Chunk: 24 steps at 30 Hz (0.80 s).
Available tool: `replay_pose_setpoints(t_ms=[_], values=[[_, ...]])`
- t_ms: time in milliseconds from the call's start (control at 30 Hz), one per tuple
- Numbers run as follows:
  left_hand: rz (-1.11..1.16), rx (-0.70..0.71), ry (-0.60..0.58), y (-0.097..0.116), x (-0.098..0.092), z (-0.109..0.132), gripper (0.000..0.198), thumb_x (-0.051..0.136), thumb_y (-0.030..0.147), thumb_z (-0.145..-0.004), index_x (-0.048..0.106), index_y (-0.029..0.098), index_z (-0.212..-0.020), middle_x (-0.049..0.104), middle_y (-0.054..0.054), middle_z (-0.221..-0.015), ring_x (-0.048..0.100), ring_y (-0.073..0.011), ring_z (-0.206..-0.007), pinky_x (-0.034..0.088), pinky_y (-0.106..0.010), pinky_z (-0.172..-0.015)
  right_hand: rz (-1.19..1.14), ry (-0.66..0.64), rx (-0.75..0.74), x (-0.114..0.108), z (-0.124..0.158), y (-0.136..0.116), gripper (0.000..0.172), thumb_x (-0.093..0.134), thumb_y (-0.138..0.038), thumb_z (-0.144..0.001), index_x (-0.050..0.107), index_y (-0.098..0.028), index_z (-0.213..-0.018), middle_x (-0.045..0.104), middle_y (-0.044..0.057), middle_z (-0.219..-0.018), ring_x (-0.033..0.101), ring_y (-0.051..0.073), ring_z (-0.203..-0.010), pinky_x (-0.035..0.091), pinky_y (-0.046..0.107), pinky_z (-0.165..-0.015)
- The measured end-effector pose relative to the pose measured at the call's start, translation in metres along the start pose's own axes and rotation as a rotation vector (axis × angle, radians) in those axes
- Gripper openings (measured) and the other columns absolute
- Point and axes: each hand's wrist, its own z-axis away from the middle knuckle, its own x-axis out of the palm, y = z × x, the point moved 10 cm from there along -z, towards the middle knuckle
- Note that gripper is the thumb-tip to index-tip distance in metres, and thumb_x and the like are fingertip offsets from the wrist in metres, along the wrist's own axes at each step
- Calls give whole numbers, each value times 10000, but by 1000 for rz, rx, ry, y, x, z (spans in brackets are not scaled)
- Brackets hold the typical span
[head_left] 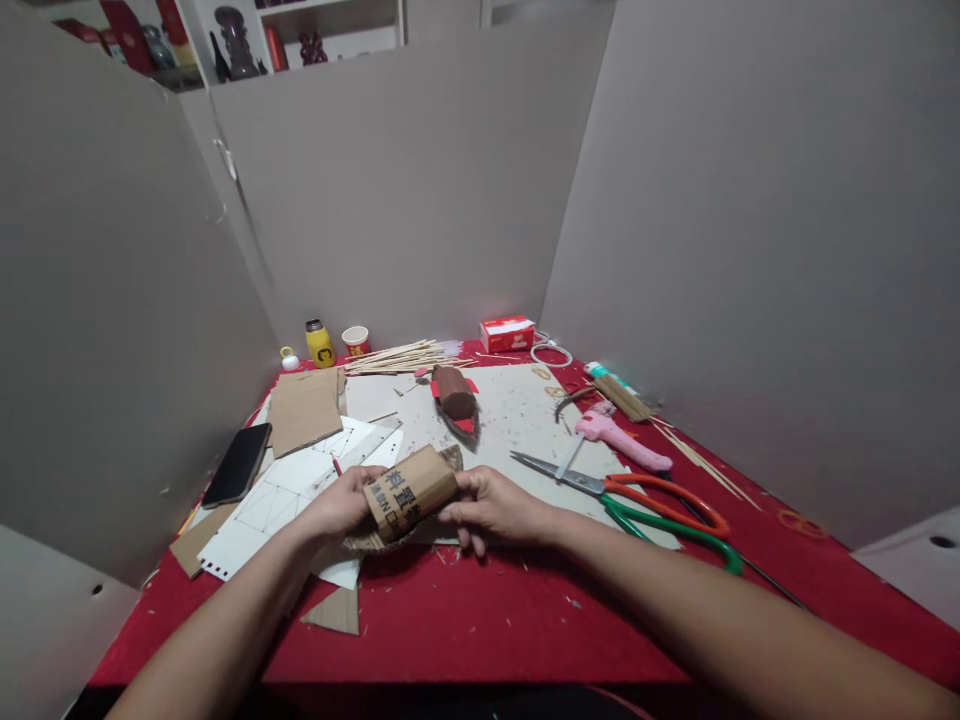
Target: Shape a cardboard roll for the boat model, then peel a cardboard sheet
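Observation:
Both my hands hold a rolled piece of brown cardboard with black printed characters, just above the red table. My left hand grips its left end, fingers curled round it. My right hand closes on its right end. Under the roll lies a round woven piece, mostly hidden. White paper sheets with drawn lines lie beside my left hand.
Large scissors with orange and green handles lie to the right, a pink glue gun behind them. A black phone, flat cardboard, a small cardboard model, bamboo sticks, a yellow bottle and a red box stand farther back. Grey panels wall the table.

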Motion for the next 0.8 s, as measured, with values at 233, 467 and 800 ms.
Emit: replay_pose_setpoints(t_ms=[233,467,800], values=[[12,5,-3,-1,-2,-1,159,688,118,-610,734,110,-762,710,-36,-639,596,-120,-527,464,-221,-558,5,33,28,-2,2,2,348,669,-369,-717,612,-126,-960,651,-14,-503,574,109,-355,424,181,-345],[36,-19,-2,-2,-1,0,176,680,116,-596,741,111,-761,712,-31,-629,634,-138,-545,493,-233,-573,19,98,47,-5,8,3,311,692,-379,-706,609,-138,-884,651,-13,-508,582,114,-369,439,195,-361],[28,-2,56,1,-10,-1,239,644,36,-619,755,103,-820,729,-43,-677,651,-133,-588,510,-242,-617,47,130,14,-3,9,-1,386,728,-432,-721,555,-151,-922,674,4,-591,596,97,-424,464,195,-419]])
